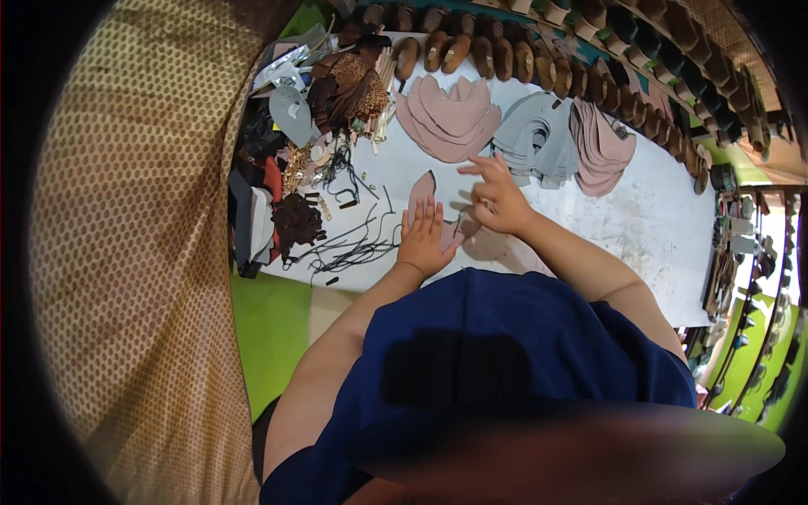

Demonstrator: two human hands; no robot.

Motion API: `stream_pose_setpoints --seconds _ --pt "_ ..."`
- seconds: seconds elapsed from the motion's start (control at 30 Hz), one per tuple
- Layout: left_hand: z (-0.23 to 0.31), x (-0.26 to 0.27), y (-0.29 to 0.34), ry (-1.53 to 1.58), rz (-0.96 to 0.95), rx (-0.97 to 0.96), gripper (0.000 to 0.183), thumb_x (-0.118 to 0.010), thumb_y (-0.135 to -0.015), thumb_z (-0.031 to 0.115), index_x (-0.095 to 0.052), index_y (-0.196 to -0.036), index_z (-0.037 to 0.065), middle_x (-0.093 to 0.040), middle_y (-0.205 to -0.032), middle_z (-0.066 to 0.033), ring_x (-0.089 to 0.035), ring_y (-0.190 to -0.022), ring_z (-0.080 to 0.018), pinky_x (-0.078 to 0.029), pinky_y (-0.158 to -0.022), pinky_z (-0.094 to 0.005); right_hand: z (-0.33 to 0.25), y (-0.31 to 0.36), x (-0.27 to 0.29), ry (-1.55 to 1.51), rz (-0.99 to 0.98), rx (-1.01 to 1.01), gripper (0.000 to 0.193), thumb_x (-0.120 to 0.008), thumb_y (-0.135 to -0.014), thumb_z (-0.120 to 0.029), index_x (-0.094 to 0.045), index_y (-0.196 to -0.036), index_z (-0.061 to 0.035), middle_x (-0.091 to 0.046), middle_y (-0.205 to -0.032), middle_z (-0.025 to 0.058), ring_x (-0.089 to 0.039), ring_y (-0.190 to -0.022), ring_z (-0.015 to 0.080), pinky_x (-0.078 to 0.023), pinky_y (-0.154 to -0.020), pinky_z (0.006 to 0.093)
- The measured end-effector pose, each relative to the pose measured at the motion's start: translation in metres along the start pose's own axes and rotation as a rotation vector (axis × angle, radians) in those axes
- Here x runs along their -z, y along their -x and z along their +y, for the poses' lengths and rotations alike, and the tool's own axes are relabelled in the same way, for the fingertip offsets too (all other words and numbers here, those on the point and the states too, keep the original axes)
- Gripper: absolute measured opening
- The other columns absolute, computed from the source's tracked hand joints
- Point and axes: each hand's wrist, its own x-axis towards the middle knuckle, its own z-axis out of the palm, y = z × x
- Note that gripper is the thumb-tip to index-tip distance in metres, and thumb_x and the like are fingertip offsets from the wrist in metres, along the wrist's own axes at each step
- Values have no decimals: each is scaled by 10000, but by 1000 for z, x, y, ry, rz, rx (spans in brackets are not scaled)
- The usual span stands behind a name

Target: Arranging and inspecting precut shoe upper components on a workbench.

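A pink leather-like shoe piece (423, 186) with a dark edge lies on the white table, partly hidden under my left hand (426, 241). That hand rests flat on it, fingers stretched out toward its pointed end. My right hand (497, 199) hovers just to the right of the piece, its fingers spread apart and nothing visible in them. Beyond the hands are a fanned stack of curved pink pieces (450, 122), a stack of grey pieces (515, 139) and another pink stack (599, 151).
Black cords (358, 251) and a dark brown bundle (298, 220) lie at the left, below brown and spotted scraps (345, 84). Rows of wooden shoe lasts (459, 52) line the table's far edge. A patterned curtain (143, 210) hangs at the left.
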Motion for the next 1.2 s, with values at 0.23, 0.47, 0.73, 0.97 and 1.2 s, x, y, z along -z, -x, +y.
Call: stream_pose_setpoints --seconds 0.23,0.47,0.73,0.97,1.2 --pt "3 8 -3 -20 -106 47 1018 -632 -845 522 -156 -1582 6 -135 -1655 -206 -90 -1542 -358 -73 -1213 -586 -26 -118 -45 -64 139 -92 90 -661 -815 -156 -695 -865 -88 -618 -1326 88 -454 -1342 365 -263 -1110 654" --pt "4 12 -5 -15 -74 -3 1020 -616 -848 533 -157 -1578 -11 -196 -1633 -228 -198 -1510 -353 -85 -1220 -558 51 -143 -127 35 -193 -125 222 -687 -783 -173 -797 -970 -217 -611 -1355 36 -427 -1370 318 -307 -1085 654" --pt "5 16 0 24 -81 54 989 -610 -848 530 -208 -1564 -22 -280 -1602 -211 -286 -1471 -336 -98 -1221 -543 19 -124 -141 320 -352 301 309 -754 -729 -240 -776 -1035 -203 -615 -1311 19 -370 -1438 296 -337 -1123 560" --pt "3 13 -1 24 -34 36 979 -630 -832 525 -247 -1554 -14 -259 -1614 -219 -210 -1517 -338 -88 -1218 -552 49 -125 -127 388 -209 173 303 -745 -738 -251 -754 -1028 -162 -627 -1260 3 -411 -1400 293 -406 -1018 508" --pt "2 8 -2 49 -16 0 987 -630 -835 531 -235 -1557 -13 -196 -1636 -231 -145 -1534 -369 -69 -1215 -572 69 -152 -130 236 -314 43 242 -739 -747 -255 -764 -969 -163 -670 -1201 7 -505 -1308 278 -455 -973 494"
